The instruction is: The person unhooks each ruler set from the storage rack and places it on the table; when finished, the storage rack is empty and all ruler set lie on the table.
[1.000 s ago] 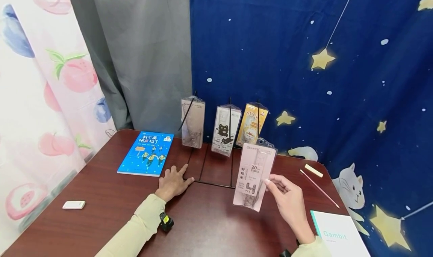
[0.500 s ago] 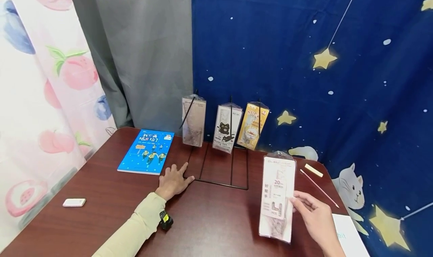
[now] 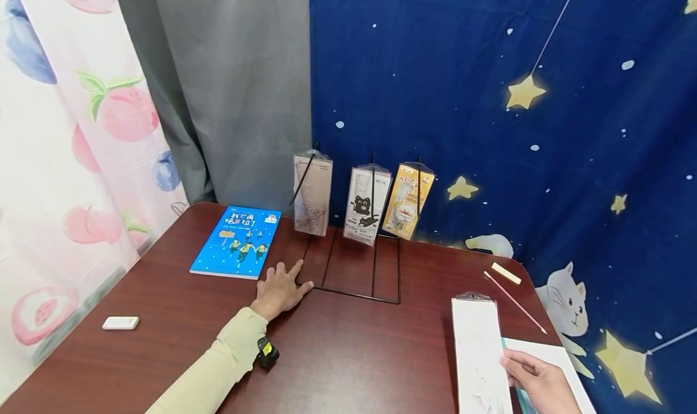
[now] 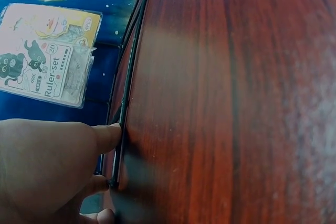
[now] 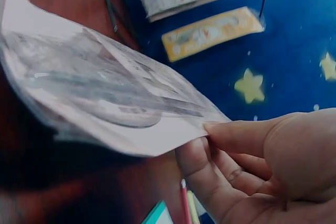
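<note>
My right hand [image 3: 539, 382] pinches the right edge of a pale ruler set in a clear sleeve [image 3: 480, 353] between thumb and fingers. In the right wrist view, transparent rulers show inside that ruler set [image 5: 121, 98]. My left hand [image 3: 280, 291] rests at the front left corner of a black wire rack [image 3: 348, 293], fingers spread. Up close in the left wrist view, the thumb [image 4: 109, 136] touches the rack's front wire. From the rack's hooks hang a pinkish ruler set [image 3: 313, 193], a white cat ruler set [image 3: 366, 205] and a yellow duck set [image 3: 408, 201].
A blue book [image 3: 236, 243] lies left of the rack, with a small white block [image 3: 121, 323] nearer the left edge. On the right are a pencil [image 3: 514, 302], a cream strip [image 3: 506, 273] and a white notebook [image 3: 544, 348]. Curtains stand behind the table [image 3: 348, 353].
My right hand has carried the ruler set away from the rack, rightward and toward me, over the notebook's left side. The left hand has stayed on the rack.
</note>
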Demonstrator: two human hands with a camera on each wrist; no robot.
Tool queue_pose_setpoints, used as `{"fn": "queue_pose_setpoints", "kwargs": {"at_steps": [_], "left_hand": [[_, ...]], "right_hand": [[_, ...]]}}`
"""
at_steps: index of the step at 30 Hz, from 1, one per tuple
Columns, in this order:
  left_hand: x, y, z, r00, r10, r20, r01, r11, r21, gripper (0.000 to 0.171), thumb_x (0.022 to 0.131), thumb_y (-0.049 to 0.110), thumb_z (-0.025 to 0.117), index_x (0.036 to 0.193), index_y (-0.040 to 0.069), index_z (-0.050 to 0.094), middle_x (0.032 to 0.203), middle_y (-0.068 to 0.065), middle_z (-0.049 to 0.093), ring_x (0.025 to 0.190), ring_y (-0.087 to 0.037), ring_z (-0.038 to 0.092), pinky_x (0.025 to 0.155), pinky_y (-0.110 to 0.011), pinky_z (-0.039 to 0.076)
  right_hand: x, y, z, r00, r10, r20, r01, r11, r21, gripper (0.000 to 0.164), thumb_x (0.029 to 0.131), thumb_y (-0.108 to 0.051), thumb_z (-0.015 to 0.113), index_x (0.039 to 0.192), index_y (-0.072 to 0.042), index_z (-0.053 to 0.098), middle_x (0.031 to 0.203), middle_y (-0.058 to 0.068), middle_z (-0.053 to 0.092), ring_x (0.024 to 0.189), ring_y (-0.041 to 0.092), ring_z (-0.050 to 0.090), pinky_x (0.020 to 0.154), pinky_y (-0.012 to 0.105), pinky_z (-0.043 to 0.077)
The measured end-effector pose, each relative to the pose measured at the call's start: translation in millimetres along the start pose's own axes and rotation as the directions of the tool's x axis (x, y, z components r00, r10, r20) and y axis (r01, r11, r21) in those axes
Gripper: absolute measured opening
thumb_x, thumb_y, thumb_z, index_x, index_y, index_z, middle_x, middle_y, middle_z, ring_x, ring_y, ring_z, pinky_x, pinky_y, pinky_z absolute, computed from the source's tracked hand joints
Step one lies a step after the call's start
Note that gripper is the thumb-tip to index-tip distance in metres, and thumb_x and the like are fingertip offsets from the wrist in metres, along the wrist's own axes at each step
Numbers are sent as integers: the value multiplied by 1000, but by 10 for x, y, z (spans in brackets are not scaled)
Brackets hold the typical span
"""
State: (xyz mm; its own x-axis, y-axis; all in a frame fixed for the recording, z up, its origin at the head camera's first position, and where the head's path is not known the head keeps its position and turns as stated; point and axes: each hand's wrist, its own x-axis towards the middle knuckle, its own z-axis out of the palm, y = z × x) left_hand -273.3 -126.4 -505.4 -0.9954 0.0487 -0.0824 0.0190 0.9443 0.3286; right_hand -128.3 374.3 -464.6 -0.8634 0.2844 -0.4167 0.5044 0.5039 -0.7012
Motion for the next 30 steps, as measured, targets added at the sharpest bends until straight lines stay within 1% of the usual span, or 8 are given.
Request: {"fn": "queue_pose_setpoints", "kwargs": {"at_steps": [3, 6, 12, 14, 17, 22, 26, 30], "left_hand": [[8, -1, 2, 1000, -1, 2, 1, 1000, 0, 72, 101, 52, 61, 160, 18, 41, 134, -26, 50, 110, -39, 48, 80, -57, 49], [8, 3, -1, 1000, 0, 1, 0, 1000, 2, 71, 101, 52, 61, 160, 18, 41, 135, -27, 50, 112, -39, 48, 81, -57, 49], [2, 8, -22, 1000, -3, -3, 3, 1000, 2, 70, 101, 50, 61, 160, 17, 42, 133, -26, 50, 110, -38, 48, 80, -55, 49], [8, 4, -23, 1000, -5, -3, 5, 1000, 4, 70, 101, 51, 60, 160, 18, 41, 132, -26, 51, 108, -38, 48, 78, -54, 48], [21, -12, -15, 1000, -6, -5, 6, 1000, 3, 71, 101, 52, 61, 161, 19, 41, 128, -25, 51, 105, -37, 47, 75, -53, 47], [19, -33, -3, 1000, -3, -15, 3, 1000, -1, 72, 100, 52, 62, 160, 18, 41, 129, -26, 51, 106, -38, 48, 76, -55, 48], [14, -46, 3, 1000, -4, -19, 4, 1000, 4, 72, 100, 52, 62, 160, 17, 42, 130, -26, 51, 108, -39, 48, 78, -57, 49], [11, -53, 13, 1000, -5, -20, 5, 1000, 5, 72, 100, 52, 62, 160, 18, 42, 131, -26, 51, 109, -39, 48, 80, -58, 49]], "right_hand": [[67, 138, -49, 999, 35, 17, -35, 999, -6, 90, 82, -61, 80, 135, 10, 62, 111, 19, 78, 93, 26, 78, 89, 54, 57], [114, 261, -64, 998, 62, -5, -62, 998, -19, 91, 78, -62, 82, 134, 7, 65, 107, 15, 79, 90, 20, 77, 86, 51, 56], [166, 398, 19, 993, 100, -60, -97, 994, 47, 98, 59, -68, 89, 122, 5, 73, 92, 8, 81, 80, 14, 76, 72, 35, 59], [176, 410, 61, 993, 93, -71, -89, 994, 61, 91, 61, -65, 90, 119, 4, 75, 91, 9, 81, 79, 17, 77, 71, 35, 61], [180, 402, 139, 992, 82, -99, -76, 995, 59, 73, 72, -54, 90, 114, 3, 77, 87, 10, 80, 76, 20, 78, 69, 36, 61], [163, 368, 272, 981, 84, -177, -82, 996, 16, 45, 86, -35, 85, 111, 2, 78, 77, 4, 78, 68, 15, 74, 59, 30, 56], [142, 321, 319, 973, 70, -219, -83, 995, -51, 34, 91, -26, 80, 110, 2, 78, 76, 3, 78, 65, 13, 73, 57, 29, 52], [111, 287, 335, 971, 51, -234, -76, 992, -98, 30, 92, -23, 78, 108, 3, 78, 74, 4, 77, 63, 14, 73, 56, 29, 51]]}}
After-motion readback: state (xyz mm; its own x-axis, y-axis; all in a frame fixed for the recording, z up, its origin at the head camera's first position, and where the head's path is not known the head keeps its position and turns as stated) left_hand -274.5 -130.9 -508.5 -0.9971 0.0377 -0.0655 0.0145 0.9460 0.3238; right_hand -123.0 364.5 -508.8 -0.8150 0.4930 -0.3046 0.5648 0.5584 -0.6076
